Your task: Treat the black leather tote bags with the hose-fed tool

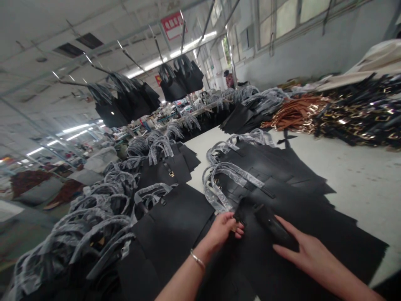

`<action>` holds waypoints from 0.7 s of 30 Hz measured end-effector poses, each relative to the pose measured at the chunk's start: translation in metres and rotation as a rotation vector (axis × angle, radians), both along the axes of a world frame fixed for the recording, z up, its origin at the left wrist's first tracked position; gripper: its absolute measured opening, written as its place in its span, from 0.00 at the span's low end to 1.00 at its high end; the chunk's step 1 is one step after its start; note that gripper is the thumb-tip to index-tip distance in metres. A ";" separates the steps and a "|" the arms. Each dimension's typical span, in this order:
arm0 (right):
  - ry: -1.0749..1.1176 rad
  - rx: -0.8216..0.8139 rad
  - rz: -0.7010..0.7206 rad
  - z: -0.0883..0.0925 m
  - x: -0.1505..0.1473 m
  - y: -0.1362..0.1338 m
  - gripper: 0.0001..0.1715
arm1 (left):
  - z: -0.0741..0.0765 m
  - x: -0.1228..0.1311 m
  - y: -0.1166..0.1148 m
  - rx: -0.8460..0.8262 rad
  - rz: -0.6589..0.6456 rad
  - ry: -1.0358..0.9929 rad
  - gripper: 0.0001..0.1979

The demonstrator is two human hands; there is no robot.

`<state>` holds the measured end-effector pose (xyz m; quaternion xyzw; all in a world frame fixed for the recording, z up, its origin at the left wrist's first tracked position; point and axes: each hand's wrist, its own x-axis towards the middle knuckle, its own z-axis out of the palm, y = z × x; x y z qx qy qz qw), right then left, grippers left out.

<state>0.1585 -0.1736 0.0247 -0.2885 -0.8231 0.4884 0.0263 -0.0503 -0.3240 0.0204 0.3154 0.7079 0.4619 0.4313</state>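
Observation:
My left hand point(227, 228) is closed, its fingertips curled around a small dark piece with a gold-coloured glint, mostly hidden by the fingers. Between the thumb and fingers of my right hand point(308, 253) is a thick, elongated black object point(275, 228); its exact kind is unclear. Both hands are over a flat black bag panel point(250, 259). Just beyond them, bag handles point(221, 188) in clear plastic wrap lie on a fanned stack of black bag panels point(300, 192). Left of my left hand is another black panel point(175, 213) with wrapped handles.
Many wrapped handles point(94, 221) crowd the left side. Brown straps point(300, 110) and black straps with gold buckles point(363, 113) are heaped at the right on the pale table point(354, 167). Black bags point(125, 100) hang from overhead bars. A person point(230, 79) is far back.

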 end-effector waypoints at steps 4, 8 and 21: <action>-0.023 -0.200 0.094 0.015 0.010 -0.001 0.49 | -0.028 0.040 -0.003 0.291 0.284 -0.316 0.24; -0.044 -0.379 0.194 0.030 0.007 -0.007 0.50 | -0.035 0.060 -0.003 0.414 0.317 -0.353 0.25; 0.003 -0.349 0.153 0.043 0.011 -0.012 0.51 | -0.020 0.098 -0.001 0.303 0.527 -1.016 0.07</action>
